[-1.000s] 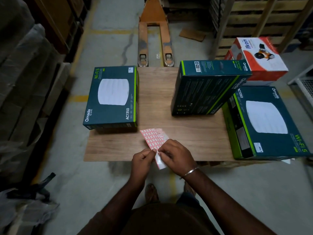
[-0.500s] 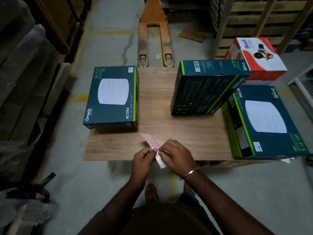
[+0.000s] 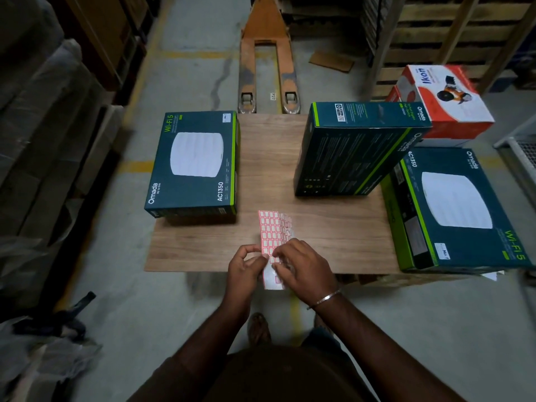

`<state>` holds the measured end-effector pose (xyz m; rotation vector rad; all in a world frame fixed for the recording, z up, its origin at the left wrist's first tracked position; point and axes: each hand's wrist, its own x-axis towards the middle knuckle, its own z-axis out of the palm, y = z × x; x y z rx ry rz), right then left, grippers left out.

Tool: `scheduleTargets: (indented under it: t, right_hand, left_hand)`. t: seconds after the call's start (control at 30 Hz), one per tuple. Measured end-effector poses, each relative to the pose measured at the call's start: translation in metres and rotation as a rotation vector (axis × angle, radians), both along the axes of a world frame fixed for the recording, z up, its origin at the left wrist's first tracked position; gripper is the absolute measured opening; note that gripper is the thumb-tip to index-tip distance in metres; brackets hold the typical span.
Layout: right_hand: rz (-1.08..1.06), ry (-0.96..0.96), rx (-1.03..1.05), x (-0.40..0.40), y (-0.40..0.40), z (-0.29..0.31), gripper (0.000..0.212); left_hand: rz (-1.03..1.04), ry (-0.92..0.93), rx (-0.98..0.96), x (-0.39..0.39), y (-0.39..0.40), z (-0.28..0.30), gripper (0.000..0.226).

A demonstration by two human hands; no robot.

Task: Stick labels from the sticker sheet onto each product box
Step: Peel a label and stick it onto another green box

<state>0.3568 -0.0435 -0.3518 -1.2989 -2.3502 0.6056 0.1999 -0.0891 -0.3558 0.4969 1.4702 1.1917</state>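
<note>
Sheet: sticker sheet (image 3: 272,236) sits in my hands over the near edge of the desk (image 3: 333,236), between the boxes and me.
Left grip: left hand (image 3: 243,266) pinches the sheet's left edge, thumb and fingers pressed together on it.
Right grip: right hand (image 3: 303,266) lies over the lower right part, fingertips pressed down on a label; I cannot tell if a label is lifted yet.
Axis: long axis runs away from me, far end toward the gap between the left box (image 3: 194,163) and the tilted box (image 3: 353,149); printed side faces up.
Far corner: the top right of the sheet looks curled or blurred.
Risk 1: a label could tear or fold on itself if I peel it fast with the sheet bent.
Risk 2: a loose pinch on the left may let the sheet slip as I pull.
Risk 3: the tilted box leans on the right box (image 3: 455,210); pressing a label on it could shift it.
Marks: left and right boxes each show a small white tag at a corner.
</note>
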Motion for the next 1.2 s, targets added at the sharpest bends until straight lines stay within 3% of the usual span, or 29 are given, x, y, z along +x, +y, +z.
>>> scheduleTargets:
  t: [0.17, 0.6, 0.97, 1.2]
  right_hand:
    - [0.007, -0.023, 0.026, -0.0002, 0.0008, 0.0004, 0.015]
    - [0.025, -0.072, 0.139, -0.0049, -0.0008, 0.0008, 0.009]
    - [0.060, -0.091, 0.142, -0.0067, -0.0019, 0.0035, 0.009]
    - [0.079, -0.033, 0.039, -0.0043, -0.0032, 0.0032, 0.012]
  left_hand:
    - [-0.006, -0.037, -0.002, 0.0010, -0.0010, 0.0022, 0.027]
    - [-0.009, 0.028, -0.019, 0.0001, 0.0000, -0.0001, 0.018]
    - [0.026, -0.014, -0.051, -0.0019, -0.0006, 0.0021, 0.011]
    - [0.049, -0.045, -0.045, -0.0020, -0.0012, -0.0008, 0.009]
